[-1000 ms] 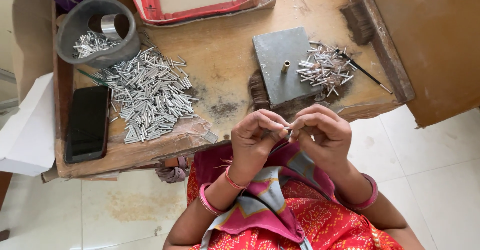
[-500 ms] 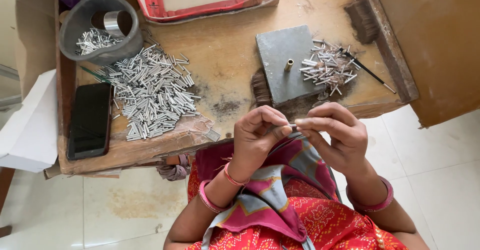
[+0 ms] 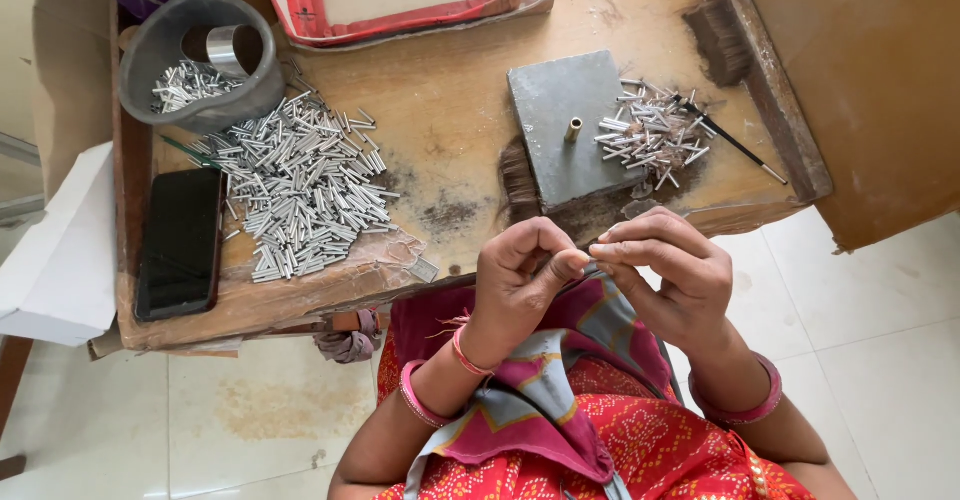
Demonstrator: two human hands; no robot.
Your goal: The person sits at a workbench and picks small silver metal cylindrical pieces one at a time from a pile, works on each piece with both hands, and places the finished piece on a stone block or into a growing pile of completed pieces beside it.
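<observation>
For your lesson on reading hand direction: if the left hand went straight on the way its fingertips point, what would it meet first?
The left hand points rightward, so it would meet the right hand first; their fingertips already seem to touch, though depth is unclear.

2 hands, 2 tube piles, 1 phone, 1 bowl.

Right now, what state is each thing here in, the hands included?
Left hand: raised over the lap, fingertips pinched against the other hand's.
Right hand: raised, fingertips meeting the left's; anything held is too small to tell.
Large tube pile: loose, spread on the table.
Small tube pile: loose beside the grey block.
Grey block: flat, with a brass peg upright.
Grey bowl: partly filled with tubes.
Phone: screen dark.
</observation>
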